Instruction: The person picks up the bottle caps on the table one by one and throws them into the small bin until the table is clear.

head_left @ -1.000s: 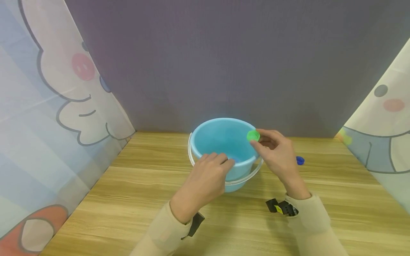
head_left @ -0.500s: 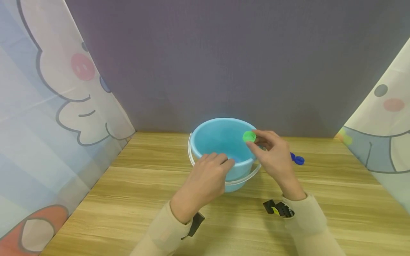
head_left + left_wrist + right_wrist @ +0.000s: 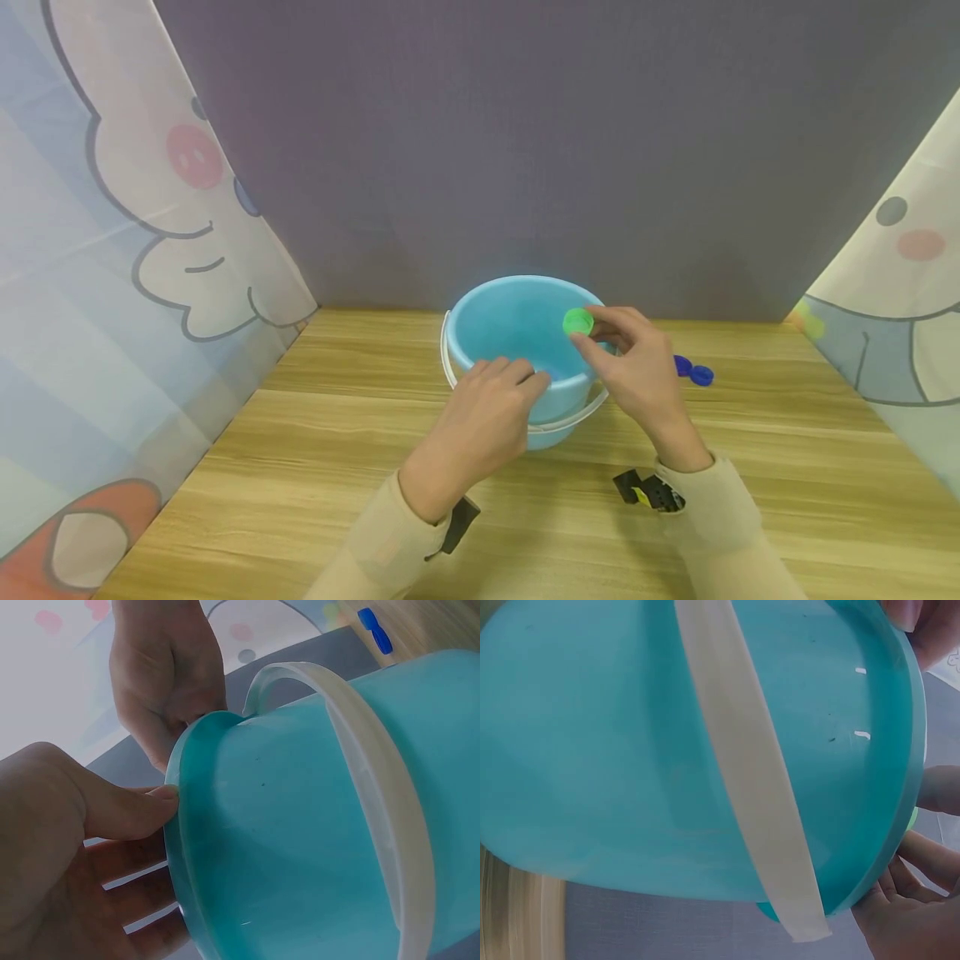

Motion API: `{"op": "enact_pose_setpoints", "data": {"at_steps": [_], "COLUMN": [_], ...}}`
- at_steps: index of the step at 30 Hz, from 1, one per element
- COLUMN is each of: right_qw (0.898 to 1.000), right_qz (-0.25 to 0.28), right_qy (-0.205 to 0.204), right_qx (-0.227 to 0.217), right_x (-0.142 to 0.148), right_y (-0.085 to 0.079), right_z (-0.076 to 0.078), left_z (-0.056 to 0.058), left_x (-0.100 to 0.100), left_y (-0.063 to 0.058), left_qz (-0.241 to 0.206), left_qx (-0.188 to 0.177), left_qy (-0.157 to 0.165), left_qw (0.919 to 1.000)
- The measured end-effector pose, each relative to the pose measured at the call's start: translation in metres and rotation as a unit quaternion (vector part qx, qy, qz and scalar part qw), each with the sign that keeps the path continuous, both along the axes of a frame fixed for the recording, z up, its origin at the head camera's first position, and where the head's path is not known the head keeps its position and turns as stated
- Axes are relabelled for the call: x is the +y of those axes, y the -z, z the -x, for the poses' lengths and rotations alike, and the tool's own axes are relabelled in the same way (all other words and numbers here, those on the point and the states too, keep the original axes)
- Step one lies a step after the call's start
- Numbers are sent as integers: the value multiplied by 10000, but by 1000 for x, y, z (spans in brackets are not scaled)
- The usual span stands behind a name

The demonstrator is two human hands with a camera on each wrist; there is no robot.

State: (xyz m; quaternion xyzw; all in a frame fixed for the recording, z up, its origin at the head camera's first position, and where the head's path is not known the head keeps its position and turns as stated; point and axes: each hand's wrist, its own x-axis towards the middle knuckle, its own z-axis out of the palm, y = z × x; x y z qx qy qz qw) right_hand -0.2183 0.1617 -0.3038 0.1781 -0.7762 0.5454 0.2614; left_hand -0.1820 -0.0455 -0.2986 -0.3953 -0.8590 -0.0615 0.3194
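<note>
A light-blue bucket (image 3: 510, 321) with a white handle (image 3: 382, 780) stands upright on the wooden table. Its near rim is gripped by my left hand (image 3: 480, 429); in the left wrist view the thumb (image 3: 135, 814) lies outside the wall and the fingers go over the rim. Above the right part of the bucket's opening, my right hand (image 3: 645, 375) pinches a bright green bottle cap (image 3: 578, 322) between thumb and index finger. In the right wrist view the bucket wall hides nearly all of the cap, with only a green sliver (image 3: 913, 818) showing.
Two small blue caps (image 3: 702, 376) lie side by side on the table (image 3: 780, 467), right of the bucket. A dark grey panel (image 3: 570, 150) rises behind it. Printed cartoon curtains (image 3: 67, 317) flank both sides.
My right hand has shifted left with the green cap, further over the bucket's opening. A second blue cap behind that hand has come into sight. The left hand stays on the rim.
</note>
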Motion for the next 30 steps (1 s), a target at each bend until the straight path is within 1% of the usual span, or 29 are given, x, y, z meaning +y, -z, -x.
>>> {"op": "enact_pose_setpoints", "data": {"at_steps": [10,21,30], "right_qw": [10000,10000,10000], "right_qz": [16,45,86], "right_qy": [-10,-21,-33], "right_qx": [-46,-17,23], "right_x": [0,0,0], "right_y": [0,0,0], "right_z": [-1,0,0], "left_z": [0,0,1], "left_x": [1,1,1], "left_y": [0,-1,0], "left_qz": [-10,10,13], "left_qx": [39,-19,57], "left_qy": [0,-14,-11], "left_qw": [10000,10000,10000]}}
